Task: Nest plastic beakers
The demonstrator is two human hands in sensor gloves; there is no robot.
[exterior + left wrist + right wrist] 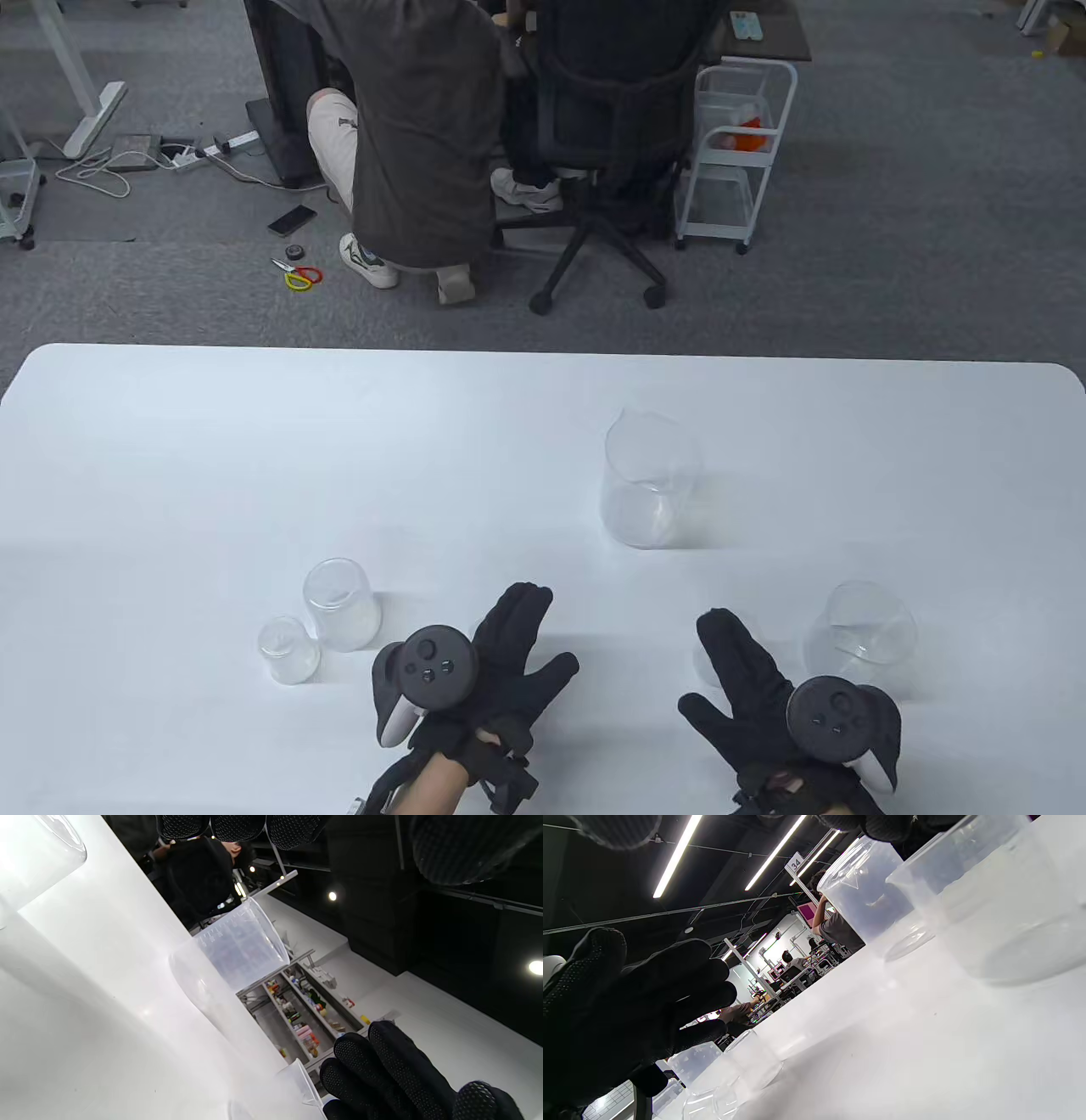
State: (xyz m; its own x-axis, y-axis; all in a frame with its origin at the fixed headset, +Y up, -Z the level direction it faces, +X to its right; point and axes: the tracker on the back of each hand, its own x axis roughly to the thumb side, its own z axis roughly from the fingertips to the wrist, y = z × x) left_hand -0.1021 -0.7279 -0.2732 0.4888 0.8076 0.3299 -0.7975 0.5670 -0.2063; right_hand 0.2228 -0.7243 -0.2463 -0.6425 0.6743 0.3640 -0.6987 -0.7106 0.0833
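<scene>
Clear plastic beakers stand upright on the white table (170,475). The largest beaker (649,484) is at centre right and also shows in the left wrist view (237,955) and the right wrist view (869,891). A medium beaker (861,632) stands just right of my right hand (747,679). A smaller beaker (342,603) and the smallest beaker (288,649) stand side by side left of my left hand (509,654). A faint small beaker (707,664) sits by my right fingers. Both hands are open, fingers spread, and hold nothing.
The table's far edge (543,350) borders grey carpet. A person (407,127) and an office chair (607,153) are beyond it, with a white cart (734,144) beside them.
</scene>
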